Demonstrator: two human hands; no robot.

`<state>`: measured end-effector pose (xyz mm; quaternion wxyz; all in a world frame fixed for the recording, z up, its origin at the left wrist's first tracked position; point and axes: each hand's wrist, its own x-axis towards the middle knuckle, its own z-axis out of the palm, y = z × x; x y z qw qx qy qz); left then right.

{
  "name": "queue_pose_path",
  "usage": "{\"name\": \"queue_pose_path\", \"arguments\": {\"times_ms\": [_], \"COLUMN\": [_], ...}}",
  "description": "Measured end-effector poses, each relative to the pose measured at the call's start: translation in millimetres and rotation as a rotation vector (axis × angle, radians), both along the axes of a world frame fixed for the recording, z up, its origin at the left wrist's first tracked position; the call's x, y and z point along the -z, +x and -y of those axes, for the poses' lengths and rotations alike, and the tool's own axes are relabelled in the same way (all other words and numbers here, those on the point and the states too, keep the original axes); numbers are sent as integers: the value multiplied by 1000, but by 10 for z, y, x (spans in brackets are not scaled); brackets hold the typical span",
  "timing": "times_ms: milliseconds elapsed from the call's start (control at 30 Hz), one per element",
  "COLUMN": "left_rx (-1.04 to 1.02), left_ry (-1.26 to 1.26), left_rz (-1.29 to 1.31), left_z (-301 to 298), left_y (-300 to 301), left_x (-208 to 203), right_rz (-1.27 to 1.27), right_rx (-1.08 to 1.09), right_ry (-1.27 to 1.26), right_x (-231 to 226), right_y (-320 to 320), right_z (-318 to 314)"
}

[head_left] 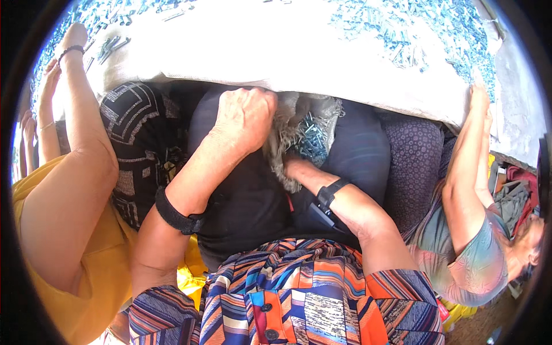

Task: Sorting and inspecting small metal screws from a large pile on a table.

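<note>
Between my thighs a frayed, greyish woven sack (pixel 282 129) gapes open, with many small bluish metallic-looking pieces (pixel 313 138) inside. My left hand (pixel 247 115) is curled into a fist at the sack's left rim, close under the edge of the white cloth, and appears to grip the sack. From the lower right my right hand (pixel 296 168) reaches to the near side of the sack. Its fingers are hidden by the fabric, so I cannot see whether they hold anything.
A white cloth surface (pixel 230 49) lies ahead, with heaps of bluish pieces (pixel 402 29) on it. At left, a person in yellow (pixel 75 230) reaches across the cloth; at right, another person's arm (pixel 468 138) touches its edge. Bundled clothes (pixel 512 195) lie at far right.
</note>
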<state>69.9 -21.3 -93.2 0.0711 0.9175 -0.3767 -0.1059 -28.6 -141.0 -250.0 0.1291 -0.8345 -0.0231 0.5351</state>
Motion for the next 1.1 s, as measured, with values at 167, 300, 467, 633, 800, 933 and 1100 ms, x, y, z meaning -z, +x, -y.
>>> {"name": "queue_pose_path", "arguments": {"times_ms": [167, 300, 467, 633, 800, 933, 1100], "left_rx": [87, 94, 240, 359, 296, 292, 125], "left_ry": [-15, -31, -178, 182, 455, 299, 191], "left_rz": [52, 48, -139, -420, -397, -155, -164], "left_z": [201, 194, 517, 732, 629, 705, 486], "left_y": [-33, -107, -410, -434, -359, -492, -469], "left_x": [-16, -147, -315, 519, 553, 712, 733], "right_rz": [46, 77, 129, 187, 225, 742, 758], "right_rx": [82, 113, 173, 199, 225, -16, 480], "right_ry": [-49, -69, -109, -116, -85, -204, 186], "right_x": [-40, -91, -128, -209, 17, 1040, 698], "right_y": [111, -59, -84, -54, 416, 240, 536], "right_z": [-108, 448, 572, 649, 625, 1188, 874]}}
